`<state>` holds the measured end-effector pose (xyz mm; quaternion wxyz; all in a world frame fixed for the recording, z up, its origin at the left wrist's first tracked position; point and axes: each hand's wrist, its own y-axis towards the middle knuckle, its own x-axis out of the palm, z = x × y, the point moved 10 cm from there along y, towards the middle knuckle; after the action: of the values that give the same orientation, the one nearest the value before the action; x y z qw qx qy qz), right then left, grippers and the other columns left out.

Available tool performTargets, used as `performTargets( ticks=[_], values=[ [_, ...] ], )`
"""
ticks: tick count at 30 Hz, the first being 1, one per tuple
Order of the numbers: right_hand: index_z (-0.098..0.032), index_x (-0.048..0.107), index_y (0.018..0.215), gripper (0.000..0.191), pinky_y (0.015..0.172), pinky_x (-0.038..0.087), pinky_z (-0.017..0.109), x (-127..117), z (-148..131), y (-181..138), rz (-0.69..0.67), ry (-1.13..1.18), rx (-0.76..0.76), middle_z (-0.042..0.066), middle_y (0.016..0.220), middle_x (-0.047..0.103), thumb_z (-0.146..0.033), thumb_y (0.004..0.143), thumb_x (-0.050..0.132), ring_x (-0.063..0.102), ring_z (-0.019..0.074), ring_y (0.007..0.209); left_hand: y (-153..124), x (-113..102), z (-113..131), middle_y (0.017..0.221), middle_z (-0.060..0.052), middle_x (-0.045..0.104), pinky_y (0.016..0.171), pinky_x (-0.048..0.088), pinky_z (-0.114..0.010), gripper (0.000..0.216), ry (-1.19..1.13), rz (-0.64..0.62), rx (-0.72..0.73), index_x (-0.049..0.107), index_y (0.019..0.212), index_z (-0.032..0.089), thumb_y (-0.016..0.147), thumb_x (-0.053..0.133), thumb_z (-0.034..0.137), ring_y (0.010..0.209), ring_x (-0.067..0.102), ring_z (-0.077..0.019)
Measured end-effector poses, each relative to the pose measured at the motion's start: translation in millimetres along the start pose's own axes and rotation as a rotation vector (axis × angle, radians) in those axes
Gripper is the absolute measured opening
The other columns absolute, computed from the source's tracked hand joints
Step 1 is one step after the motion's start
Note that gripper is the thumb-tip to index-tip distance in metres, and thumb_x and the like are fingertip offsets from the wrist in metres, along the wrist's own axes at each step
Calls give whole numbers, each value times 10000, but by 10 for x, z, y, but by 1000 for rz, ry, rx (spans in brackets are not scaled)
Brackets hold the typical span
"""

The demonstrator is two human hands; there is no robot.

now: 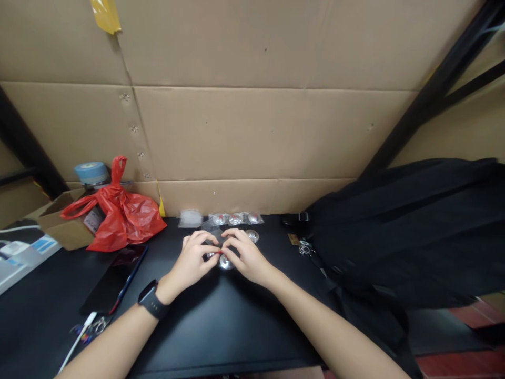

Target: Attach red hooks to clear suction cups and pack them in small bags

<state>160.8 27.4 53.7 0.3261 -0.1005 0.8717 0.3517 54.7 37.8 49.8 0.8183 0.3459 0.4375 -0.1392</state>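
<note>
My left hand (196,253) and my right hand (248,256) meet at the middle of the black table, fingertips pinched together. Between them shows a small red piece (220,251), too small to name. A shiny silver round disc (226,262) is just below the fingertips; I cannot tell whether they touch it. Part of another silvery object is mostly hidden behind my left fingers. Beside my right knuckles lies a second silver disc (253,236). Behind my hands, several silver discs with red marks (235,219) sit in clear wrappers, next to a stack of clear plastic bags (190,218).
On the left are a red plastic bag (124,216), an open cardboard box (65,223), a blue-lidded jar (91,172), a phone (114,279), keys (98,326) and a power strip (27,258). A black backpack (410,231) fills the right. Cardboard (244,131) walls the back.
</note>
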Motion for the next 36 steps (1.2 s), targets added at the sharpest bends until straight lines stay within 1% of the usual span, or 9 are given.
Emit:
performTargets(
  ticks=[4,7,12,16,20,24,29,33,36],
  values=[
    [-224,577,943,76,862,474,365,45,74,-22,-83,-60,56,72,1050,615,-261,955,512,573,208,970,-6,-9,-77,1056,-35,670,869,326,-405,148,69,35,-10,764,920,317,905,619,291,1104,501,-252],
    [-220,590,971,100,786,473,335,118,175,-71,-210,-156,113,48,938,631,-286,898,606,586,206,885,-15,-27,-173,974,-26,690,837,305,-387,160,80,52,-35,757,983,347,919,614,314,1045,525,-233],
    [-224,632,874,58,725,449,289,217,269,-115,-311,-242,126,32,888,655,-171,858,615,616,190,838,-17,-81,-336,987,-3,744,864,269,-404,172,74,90,-107,756,988,366,925,615,291,1064,561,-234],
    [-214,610,825,105,650,407,262,199,298,-89,-286,-248,148,24,841,663,-114,833,576,603,170,748,-15,-99,-397,1014,8,759,880,257,-420,152,80,115,-132,761,967,364,905,649,282,1115,567,-253],
    [-205,583,822,59,583,375,233,81,364,-48,-176,-136,252,6,777,653,-173,859,551,558,130,635,-1,-104,-393,1012,16,764,912,262,-434,128,46,84,-168,766,938,355,890,669,287,1136,570,-260],
    [-198,550,825,59,578,403,221,5,367,-12,-66,59,289,-4,748,653,-200,880,527,562,115,603,22,-95,-343,1050,15,753,965,283,-439,129,-47,14,-195,758,924,326,912,631,316,1163,567,-254],
    [-196,542,838,89,558,438,228,-124,357,2,35,189,315,16,763,670,-262,896,533,599,130,619,36,-111,-302,1105,-14,720,1007,337,-427,165,-168,9,-148,727,942,277,939,573,337,1197,547,-246],
    [-193,553,886,120,638,502,260,-128,256,13,39,331,274,35,825,664,-309,912,543,637,148,710,40,-60,-184,1047,-27,722,1040,362,-386,173,-255,-47,-30,717,934,254,946,561,327,1219,518,-226],
    [-191,548,907,152,738,537,290,-72,150,14,20,501,218,63,1000,637,-343,917,556,645,143,793,39,-42,-103,1031,-30,720,1059,358,-378,180,-296,-80,13,711,915,243,950,555,326,1219,507,-221]
  ],
)
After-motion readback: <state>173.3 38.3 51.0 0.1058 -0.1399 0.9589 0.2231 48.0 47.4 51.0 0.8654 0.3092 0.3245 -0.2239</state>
